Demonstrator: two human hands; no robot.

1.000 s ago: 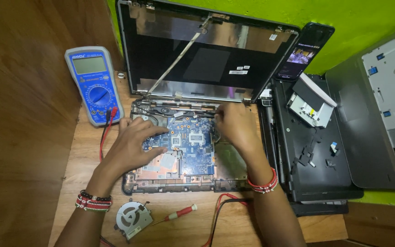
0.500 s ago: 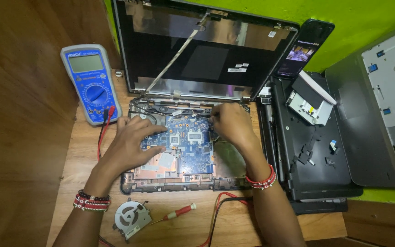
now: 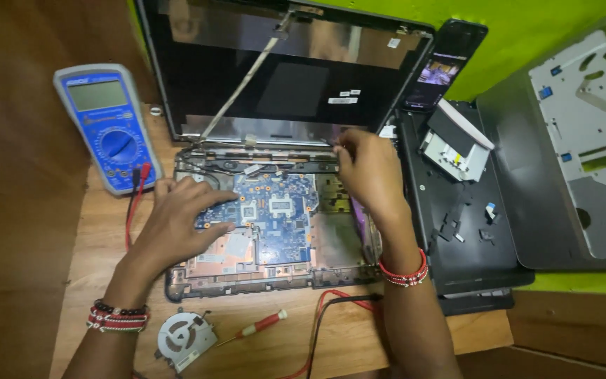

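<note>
1. Fingers [image 3: 213,203] of left hand [image 3: 177,228] spread flat, pressing on left part of blue motherboard [image 3: 275,217]; gripping nothing.
2. Fingers [image 3: 345,151] of right hand [image 3: 369,172] pinched narrow at upper right edge of opened laptop base [image 3: 275,281], close to hinge bar; whatever sits between them too small to tell.
3. Motherboard seated inside laptop base, in middle of wooden counter [image 3: 106,267], both hands over it.
4. Beaded bracelets on both wrists: dark and red on left wrist [image 3: 117,317], red on right wrist [image 3: 402,270].
5. Screen lid [image 3: 282,70] standing upright behind base, bare back panel showing, thin flat cable [image 3: 247,81] running diagonally across it.
6. Blue multimeter [image 3: 106,126] lying to left of lid, red lead [image 3: 133,203] plugged in and trailing down past left hand.
7. Removed cooling fan [image 3: 186,338] resting on counter just below base, near left forearm.
8. Red-handled screwdriver [image 3: 257,326] lying beside fan, tip pointing toward it.
9. Red and black probe wires [image 3: 331,305] curling across counter between screwdriver and right forearm.
10. Black bottom cover [image 3: 457,231] lying right of base, small loose parts on it, silver optical drive [image 3: 454,144] at its upper end.
11. Phone [image 3: 443,67] propped against green wall above drive, screen lit.
12. Grey palmrest shell [image 3: 583,154] lying furthest right, inner side up.
</note>
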